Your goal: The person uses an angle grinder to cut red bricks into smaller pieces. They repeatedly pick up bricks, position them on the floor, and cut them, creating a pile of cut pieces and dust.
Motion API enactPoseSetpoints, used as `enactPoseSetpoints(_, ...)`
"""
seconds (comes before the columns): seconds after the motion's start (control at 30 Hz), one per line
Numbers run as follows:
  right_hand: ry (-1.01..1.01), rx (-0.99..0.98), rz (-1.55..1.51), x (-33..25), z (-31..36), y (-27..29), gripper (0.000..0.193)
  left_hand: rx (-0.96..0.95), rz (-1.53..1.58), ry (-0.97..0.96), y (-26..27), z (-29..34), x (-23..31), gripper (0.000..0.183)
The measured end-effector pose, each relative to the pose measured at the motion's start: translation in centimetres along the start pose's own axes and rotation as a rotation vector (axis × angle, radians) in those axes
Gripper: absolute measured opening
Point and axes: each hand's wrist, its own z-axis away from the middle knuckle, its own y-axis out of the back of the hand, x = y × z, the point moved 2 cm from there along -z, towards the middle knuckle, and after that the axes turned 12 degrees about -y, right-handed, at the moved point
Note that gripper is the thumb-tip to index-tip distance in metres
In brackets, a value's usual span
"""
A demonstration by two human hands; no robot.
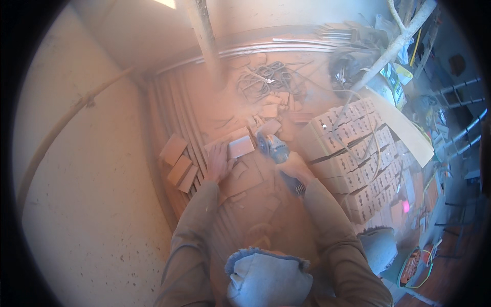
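Note:
My left hand (pixel 219 162) presses flat on a brick piece (pixel 240 147) lying on the dusty red floor. My right hand (pixel 297 171) grips a blue angle grinder (pixel 272 147), its disc at the brick's right edge. Red dust hangs in the air above the cut. Both my forearms, in brown sleeves, come in from below. My knees in blue jeans (pixel 266 279) show at the bottom.
A stack of pale hollow bricks (pixel 358 153) stands right of the grinder. Several cut brick pieces (pixel 180 163) lie to the left beside a plastered wall (pixel 82 179). Tangled wire (pixel 266 79) and rods lie beyond; a wooden pole (pixel 204 36) rises behind.

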Motion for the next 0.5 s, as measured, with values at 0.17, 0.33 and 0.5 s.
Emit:
enactPoseSetpoints(0.17, -0.022, -0.022, -0.026, 3.4, 0.4, -0.6, 0.055, 0.166, 0.043, 0.070, 0.9, 3.2, -0.9, 0.071)
enactPoseSetpoints(0.33, 0.004, 0.122, -0.040, 2.5, 2.9, -1.3, 0.075, 0.206, 0.146, 0.287, 4.6, 6.1, -3.1, 0.065)
enactPoseSetpoints(0.5, 0.126, 0.132, -0.167, 4.1, 1.3, -1.2, 0.083, 0.269, 0.268, 0.625, 8.6, 7.3, -5.5, 0.061)
